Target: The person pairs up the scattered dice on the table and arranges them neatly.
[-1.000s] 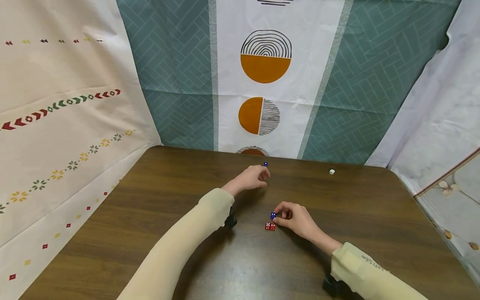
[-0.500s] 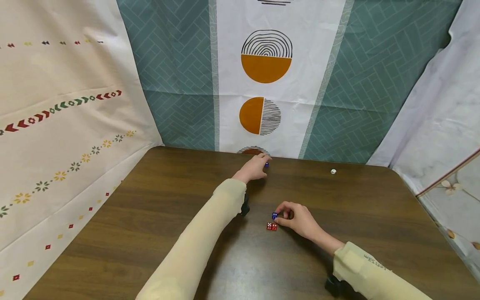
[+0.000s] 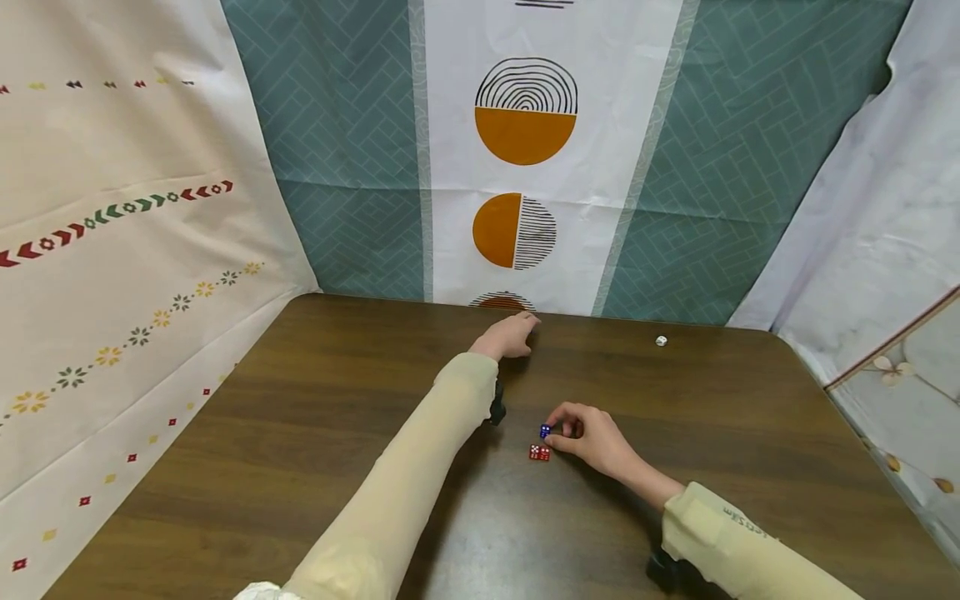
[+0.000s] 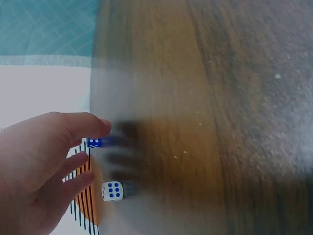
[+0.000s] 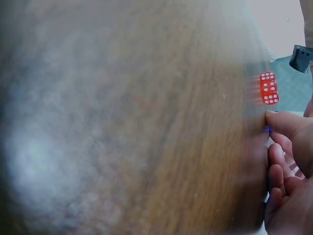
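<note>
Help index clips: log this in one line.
Left grip: at far blue die, hold unclear; Right grip: pinching near blue die; Red dice: side-by-side; White die: untouched

A near blue die [image 3: 545, 431], white-pipped, is pinched between the thumb and a finger of the right hand [image 3: 592, 437], just beyond two red dice [image 3: 539, 452]. The red dice, also white-pipped, rest on the table side by side, apparently touching. A far blue die [image 4: 94, 143] with white pips shows below the thumb of the left hand [image 4: 41, 169]; contact unconfirmed. A white die [image 4: 113, 191] near those fingers presents six blue pips.
</note>
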{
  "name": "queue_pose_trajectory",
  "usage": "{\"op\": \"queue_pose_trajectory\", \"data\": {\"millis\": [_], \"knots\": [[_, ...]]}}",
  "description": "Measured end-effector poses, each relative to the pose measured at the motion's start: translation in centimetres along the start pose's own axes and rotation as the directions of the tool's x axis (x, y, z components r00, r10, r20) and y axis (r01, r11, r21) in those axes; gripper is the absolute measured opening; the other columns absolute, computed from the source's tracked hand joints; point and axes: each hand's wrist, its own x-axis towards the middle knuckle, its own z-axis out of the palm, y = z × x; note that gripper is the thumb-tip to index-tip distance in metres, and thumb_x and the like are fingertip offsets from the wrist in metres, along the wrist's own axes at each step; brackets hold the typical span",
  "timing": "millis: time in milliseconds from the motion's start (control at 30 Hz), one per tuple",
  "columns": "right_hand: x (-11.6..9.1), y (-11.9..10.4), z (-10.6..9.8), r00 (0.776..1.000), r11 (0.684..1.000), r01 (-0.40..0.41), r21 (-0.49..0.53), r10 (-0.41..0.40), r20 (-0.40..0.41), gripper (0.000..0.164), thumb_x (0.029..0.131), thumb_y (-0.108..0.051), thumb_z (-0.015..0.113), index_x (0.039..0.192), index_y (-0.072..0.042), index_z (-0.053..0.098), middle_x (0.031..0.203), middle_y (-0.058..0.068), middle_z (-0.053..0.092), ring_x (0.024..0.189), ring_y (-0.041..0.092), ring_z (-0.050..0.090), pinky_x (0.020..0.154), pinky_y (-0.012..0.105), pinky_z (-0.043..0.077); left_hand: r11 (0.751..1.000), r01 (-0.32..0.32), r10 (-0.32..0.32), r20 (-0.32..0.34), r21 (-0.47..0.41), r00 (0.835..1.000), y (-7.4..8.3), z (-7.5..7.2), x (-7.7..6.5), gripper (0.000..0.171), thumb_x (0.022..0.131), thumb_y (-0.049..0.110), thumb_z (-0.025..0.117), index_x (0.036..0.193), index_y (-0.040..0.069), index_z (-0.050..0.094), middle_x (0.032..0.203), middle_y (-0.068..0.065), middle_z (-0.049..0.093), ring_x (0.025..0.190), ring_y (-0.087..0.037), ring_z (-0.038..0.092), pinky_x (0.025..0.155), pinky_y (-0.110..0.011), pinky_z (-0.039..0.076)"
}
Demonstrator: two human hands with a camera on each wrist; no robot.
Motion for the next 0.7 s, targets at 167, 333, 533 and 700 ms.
{"op": "queue_pose_trajectory", "data": {"millis": [167,333,533,700], "knots": [[0.0,-0.1,-0.1,1.0,1.0,-0.001,-0.004,0.001,-0.001,0.015,0.084,-0.023,0.079,0.095,-0.018,0.069,0.075,-0.003,0.055,0.063,0.007,0.046,0.058,0.021,0.039,0.999,-0.006,0.005,0.022,0.044,1.0,0.1,-0.4,-0.7,0.044,0.098,0.013,0.058,0.141,0.007,0.053,0.146,-0.01,0.053,0.135,-0.024,0.051,0.113,-0.035,0.041],[0.1,-0.2,-0.2,1.0,1.0,-0.003,-0.006,0.003,-0.007,0.016,0.084,-0.022,0.079,0.095,-0.018,0.07,0.075,-0.003,0.055,0.063,0.007,0.046,0.058,0.021,0.038,0.999,-0.018,0.018,0.002,0.04,1.0,0.1,-0.9,-1.3,0.036,0.097,0.008,0.059,0.133,0.007,0.061,0.137,-0.009,0.061,0.129,-0.024,0.056,0.106,-0.035,0.047],[0.0,-0.2,-0.1,1.0,1.0,-0.005,-0.007,0.005,-0.01,0.016,0.084,-0.022,0.079,0.096,-0.018,0.07,0.075,-0.004,0.055,0.063,0.007,0.046,0.058,0.021,0.038,0.999,-0.05,0.05,0.011,0.008,0.999,-0.2,-0.8,-1.7,0.034,0.095,0.002,0.058,0.128,0.008,0.065,0.132,-0.01,0.064,0.126,-0.024,0.058,0.103,-0.035,0.049],[-0.1,-0.2,0.0,1.0,1.0,-0.003,-0.002,0.003,-0.014,0.016,0.083,-0.022,0.079,0.095,-0.018,0.07,0.075,-0.004,0.056,0.063,0.006,0.046,0.058,0.021,0.038,0.997,-0.079,0.079,0.011,0.022,0.997,-0.4,-0.3,-2.0,0.033,0.095,0.002,0.058,0.126,0.007,0.066,0.129,-0.01,0.063,0.122,-0.024,0.058,0.104,-0.035,0.047]]}}
